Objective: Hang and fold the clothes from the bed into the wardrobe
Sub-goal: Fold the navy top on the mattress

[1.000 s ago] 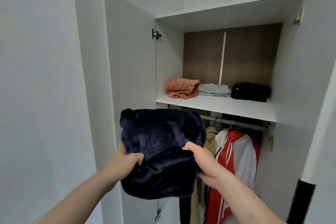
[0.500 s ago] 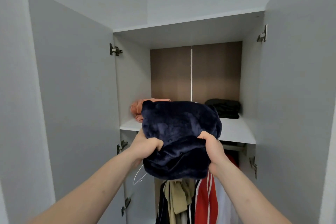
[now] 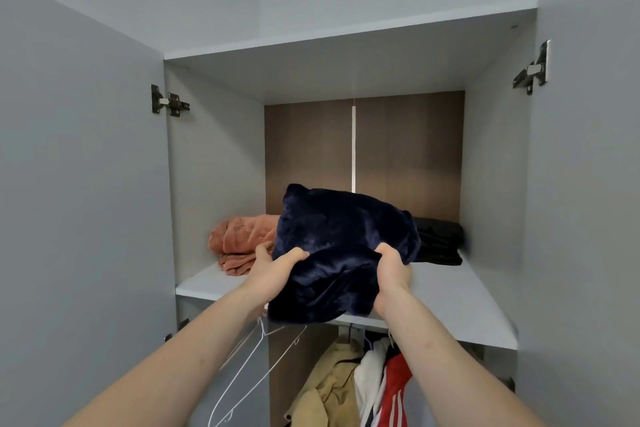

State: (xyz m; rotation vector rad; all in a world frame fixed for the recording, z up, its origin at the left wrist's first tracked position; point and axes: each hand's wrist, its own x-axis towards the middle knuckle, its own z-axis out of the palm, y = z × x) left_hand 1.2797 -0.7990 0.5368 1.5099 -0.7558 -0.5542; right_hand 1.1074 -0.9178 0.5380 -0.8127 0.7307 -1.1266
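We hold a folded navy fleece garment (image 3: 341,246) up at the open wardrobe's upper shelf (image 3: 460,302), its lower edge hanging over the shelf's front lip. Our left hand (image 3: 273,269) grips its left side, thumb curled over the top; our right hand (image 3: 393,270) grips the right side likewise. Behind it on the shelf lie a folded orange fleece (image 3: 242,241) at left and a folded black garment (image 3: 440,241) at right. Below the shelf hang white wire hangers (image 3: 256,360), a tan garment (image 3: 325,381) and a red-and-white jacket (image 3: 391,388).
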